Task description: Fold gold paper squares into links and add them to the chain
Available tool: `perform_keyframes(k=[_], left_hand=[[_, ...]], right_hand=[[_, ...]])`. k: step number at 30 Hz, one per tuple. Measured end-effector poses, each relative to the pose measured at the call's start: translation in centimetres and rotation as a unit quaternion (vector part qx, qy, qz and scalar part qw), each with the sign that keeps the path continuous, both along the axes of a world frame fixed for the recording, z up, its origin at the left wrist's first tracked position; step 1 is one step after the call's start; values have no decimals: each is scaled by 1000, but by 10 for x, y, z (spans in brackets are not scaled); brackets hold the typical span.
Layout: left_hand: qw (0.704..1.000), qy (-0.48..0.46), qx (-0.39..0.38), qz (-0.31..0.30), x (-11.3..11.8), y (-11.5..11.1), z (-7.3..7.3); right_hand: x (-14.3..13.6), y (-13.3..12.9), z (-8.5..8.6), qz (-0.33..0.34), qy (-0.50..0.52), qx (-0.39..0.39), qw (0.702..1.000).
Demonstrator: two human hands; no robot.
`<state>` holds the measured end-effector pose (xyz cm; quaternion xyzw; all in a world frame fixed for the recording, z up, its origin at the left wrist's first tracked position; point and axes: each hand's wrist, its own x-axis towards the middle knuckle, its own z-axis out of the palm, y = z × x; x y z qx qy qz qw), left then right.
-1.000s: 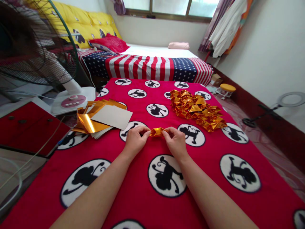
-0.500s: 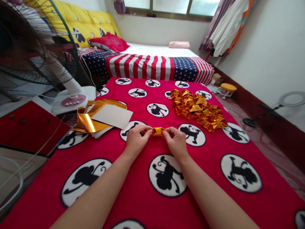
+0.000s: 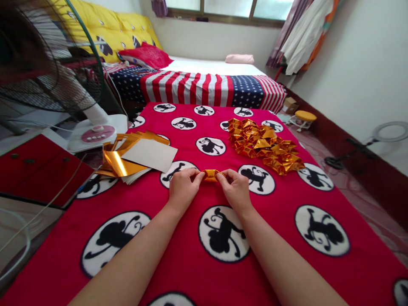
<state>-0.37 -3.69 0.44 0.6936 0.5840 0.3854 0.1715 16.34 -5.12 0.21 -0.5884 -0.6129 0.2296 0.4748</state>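
Observation:
Between my hands is a small folded piece of gold foil paper point(image 3: 210, 175), held over the red cloth point(image 3: 188, 199) with its shiny side showing. My left hand point(image 3: 185, 187) pinches its left end between thumb and fingers. At the right end, my right hand point(image 3: 235, 187) does the same. To the left lies a loose stack of gold foil sheets point(image 3: 119, 163), with one sheet point(image 3: 151, 155) pale side up on top. A pile of folded gold foil pieces point(image 3: 264, 144) sits to the right, beyond my right hand.
A fan point(image 3: 95, 114) stands at the left beside a red-fronted cabinet point(image 3: 41, 170). Behind the cloth is a bed with a star-and-stripe cover point(image 3: 204, 89). On the right floor are a yellow stool point(image 3: 305, 116) and a ring-shaped stand point(image 3: 392, 131).
Both hands keep their pinch on the folded foil paper in nearly the same place. The foil piece shifts only very slightly; the stack and the pile look unchanged.

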Motion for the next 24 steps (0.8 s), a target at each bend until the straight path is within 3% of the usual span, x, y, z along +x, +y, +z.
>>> perform_keyframes(k=[8,15,24], left_hand=[[1000,-11,8,2,-1,0,-3],[1000,-9,17,0,-2,-1,0],[994,104,-19,15,2,-7,9]], right_hand=[[-4,-5,1,1,102,-27,994],[-4,-3,-1,33,66,-24,997],[-4,-5,1,30,44,-21,998]])
